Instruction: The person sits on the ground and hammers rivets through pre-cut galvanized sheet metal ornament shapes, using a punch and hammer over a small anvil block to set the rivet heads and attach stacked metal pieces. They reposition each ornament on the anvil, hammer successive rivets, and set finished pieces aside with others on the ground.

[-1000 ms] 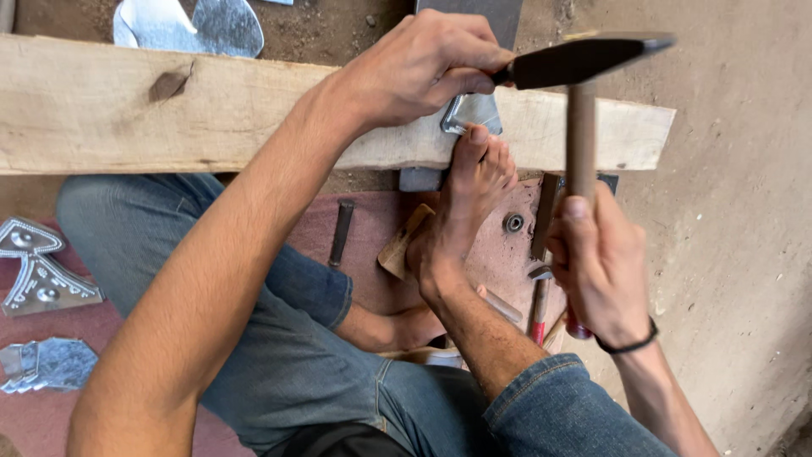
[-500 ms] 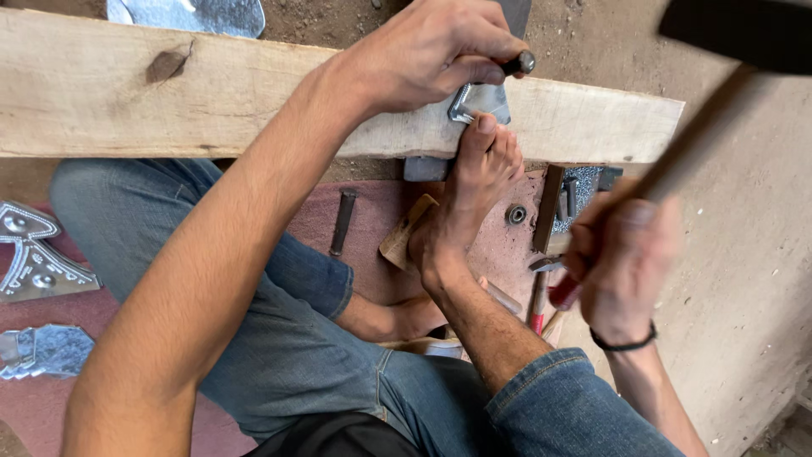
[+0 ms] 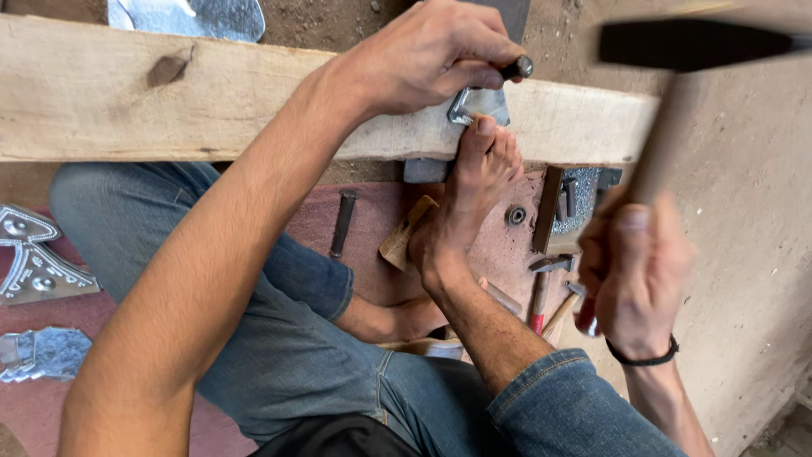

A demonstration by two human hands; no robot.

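Your left hand (image 3: 423, 55) pins a dark steel punch (image 3: 514, 68) on the small silvery sheet-metal piece (image 3: 480, 103) atop the pale wooden plank (image 3: 169, 93) (toes steadying it), your right hand (image 3: 633, 275) clenches the raised wooden-handled hammer (image 3: 677, 51), blow unlanded.

The black hammer head on a wooden handle (image 3: 694, 46) is blurry, and so is the right hand (image 3: 634, 271) around it. The left hand (image 3: 423, 55) hides most of the dark metal punch (image 3: 516, 68). The shiny metal sheet (image 3: 190, 17) is cut off at the top edge
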